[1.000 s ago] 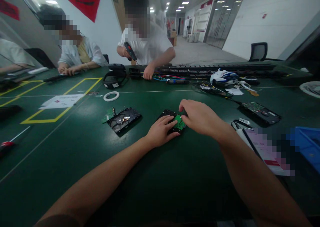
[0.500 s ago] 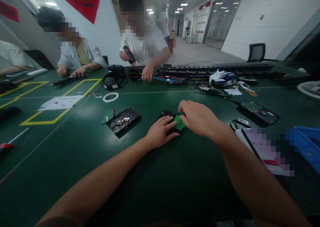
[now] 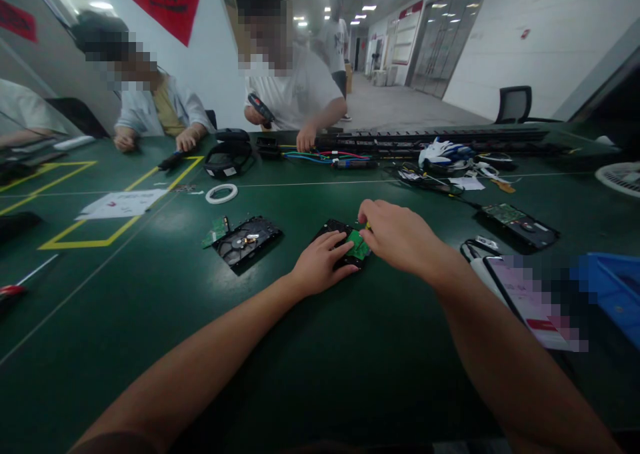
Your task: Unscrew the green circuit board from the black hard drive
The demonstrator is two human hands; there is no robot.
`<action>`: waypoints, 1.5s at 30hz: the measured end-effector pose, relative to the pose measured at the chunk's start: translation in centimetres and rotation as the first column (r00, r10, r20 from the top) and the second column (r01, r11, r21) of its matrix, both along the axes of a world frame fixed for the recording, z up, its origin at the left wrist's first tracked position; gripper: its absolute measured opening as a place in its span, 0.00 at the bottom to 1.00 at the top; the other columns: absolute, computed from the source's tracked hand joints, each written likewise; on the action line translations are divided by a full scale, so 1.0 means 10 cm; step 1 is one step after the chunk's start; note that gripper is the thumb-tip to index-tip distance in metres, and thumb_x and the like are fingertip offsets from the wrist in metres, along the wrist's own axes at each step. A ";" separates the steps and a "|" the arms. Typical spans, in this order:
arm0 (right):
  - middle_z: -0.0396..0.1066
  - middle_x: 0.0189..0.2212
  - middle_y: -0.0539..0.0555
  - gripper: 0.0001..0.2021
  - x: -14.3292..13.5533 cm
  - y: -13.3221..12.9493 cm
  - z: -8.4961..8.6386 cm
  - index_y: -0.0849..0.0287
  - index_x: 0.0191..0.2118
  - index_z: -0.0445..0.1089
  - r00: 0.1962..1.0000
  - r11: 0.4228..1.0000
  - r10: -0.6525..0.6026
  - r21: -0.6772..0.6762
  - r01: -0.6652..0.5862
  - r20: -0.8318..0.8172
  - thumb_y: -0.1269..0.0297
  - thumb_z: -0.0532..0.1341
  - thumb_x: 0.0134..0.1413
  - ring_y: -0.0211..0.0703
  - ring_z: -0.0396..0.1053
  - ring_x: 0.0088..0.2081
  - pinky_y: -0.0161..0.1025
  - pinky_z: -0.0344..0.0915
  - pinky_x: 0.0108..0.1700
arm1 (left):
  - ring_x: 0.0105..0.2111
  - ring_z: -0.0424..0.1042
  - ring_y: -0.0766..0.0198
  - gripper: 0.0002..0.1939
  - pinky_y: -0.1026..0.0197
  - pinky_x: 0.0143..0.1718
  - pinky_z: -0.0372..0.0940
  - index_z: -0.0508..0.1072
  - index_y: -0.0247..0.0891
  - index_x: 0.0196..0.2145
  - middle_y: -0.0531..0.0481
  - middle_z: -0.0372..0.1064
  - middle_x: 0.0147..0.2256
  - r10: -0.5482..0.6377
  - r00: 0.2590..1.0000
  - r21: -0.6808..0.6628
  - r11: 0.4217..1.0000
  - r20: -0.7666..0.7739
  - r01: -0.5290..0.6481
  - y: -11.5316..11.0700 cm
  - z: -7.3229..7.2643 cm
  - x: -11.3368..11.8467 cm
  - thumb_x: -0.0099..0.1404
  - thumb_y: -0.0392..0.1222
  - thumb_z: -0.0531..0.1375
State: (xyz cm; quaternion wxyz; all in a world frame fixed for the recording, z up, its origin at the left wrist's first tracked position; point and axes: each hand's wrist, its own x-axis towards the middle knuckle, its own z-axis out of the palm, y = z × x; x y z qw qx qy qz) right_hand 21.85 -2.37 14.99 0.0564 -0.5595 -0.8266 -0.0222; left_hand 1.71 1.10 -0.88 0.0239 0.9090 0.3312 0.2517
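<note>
A black hard drive (image 3: 330,228) with a green circuit board (image 3: 358,246) on its upper side lies on the green table (image 3: 320,347) before me. My left hand (image 3: 323,261) rests across the drive, fingers spread flat, the thumb along its near edge. Over the board's right end, my right hand (image 3: 393,235) is closed on a small yellow-handled tool (image 3: 369,226). Most of that tool, its tip included, is hidden by my fingers. To the left sits an opened hard drive (image 3: 247,244), a loose green board (image 3: 216,233) at its left corner.
Another hard drive (image 3: 520,227) lies right, near a phone (image 3: 530,301) and a blue bin (image 3: 615,287). A tape roll (image 3: 221,194) and a red-handled screwdriver (image 3: 30,277) are left. Across the table, a co-worker (image 3: 295,87) holds a power tool (image 3: 261,107) beside cables (image 3: 325,155).
My hands and the drive have hardly moved. The co-worker opposite has shifted a hand rightward along the cables. The co-worker at left has moved a dark object. A person behind has come into clearer view.
</note>
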 end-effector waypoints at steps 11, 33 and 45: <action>0.77 0.45 0.63 0.11 -0.02 -0.02 0.02 0.59 0.49 0.69 0.997 0.998 -0.064 0.004 0.064 0.044 0.60 0.55 0.70 0.58 0.77 0.41 0.45 0.62 0.35 | 0.68 0.61 0.44 0.32 0.39 0.68 0.60 0.69 0.42 0.66 0.39 0.63 0.67 0.005 1.000 -0.008 1.000 -0.005 -0.005 0.00 0.01 0.00 0.73 0.62 0.60; 0.77 0.47 0.61 0.11 -0.01 0.01 0.00 0.59 0.50 0.69 0.997 0.999 0.044 -0.015 -0.045 -0.063 0.69 0.58 0.62 0.53 0.75 0.43 0.43 0.62 0.39 | 0.68 0.61 0.44 0.32 0.39 0.69 0.60 0.68 0.42 0.67 0.39 0.63 0.67 0.010 1.000 -0.027 1.000 -0.009 -0.010 0.00 0.01 0.00 0.73 0.61 0.61; 0.77 0.46 0.63 0.10 -0.03 0.00 0.01 0.59 0.49 0.68 1.000 1.000 -0.026 -0.003 0.026 -0.015 0.63 0.58 0.67 0.55 0.76 0.42 0.45 0.63 0.38 | 0.68 0.61 0.43 0.32 0.37 0.68 0.60 0.68 0.44 0.67 0.40 0.63 0.67 0.003 1.000 -0.025 1.000 -0.002 -0.003 0.01 -0.01 -0.01 0.73 0.62 0.61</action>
